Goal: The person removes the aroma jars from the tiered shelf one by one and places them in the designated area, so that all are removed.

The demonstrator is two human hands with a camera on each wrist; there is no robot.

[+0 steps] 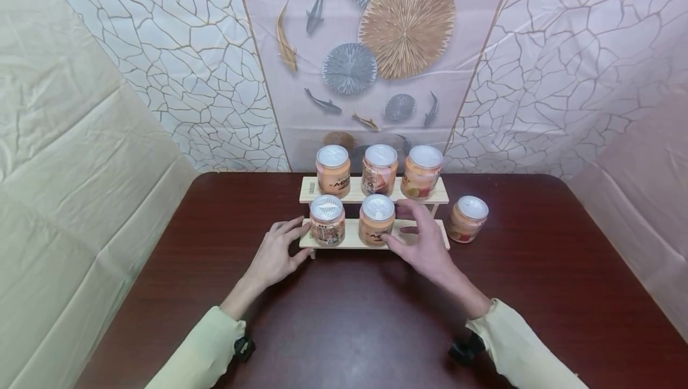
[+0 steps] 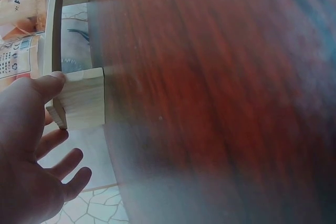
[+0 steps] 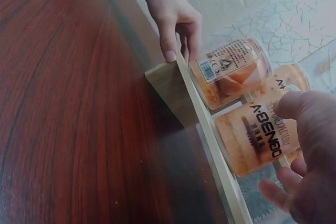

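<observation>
Near the centre of the head view, a pale wooden two-tier stand (image 1: 351,236) stands on the dark red-brown glossy bench (image 1: 344,317). The left hand (image 1: 276,251), left of centre, pinches the left end of its lower board, thumb at the front edge. The right hand (image 1: 427,248), right of centre, has its grip curved round the orange cylindrical front-right jar with a clear lid (image 1: 376,224), thumb on its front; this jar sits upright on the lower board. A similar front-left jar (image 1: 327,230) stands beside it. Three matching upper jars (image 1: 380,177) line the upper board. Another upright orange lone jar (image 1: 466,221) stands on the bench, right of the stand.
</observation>
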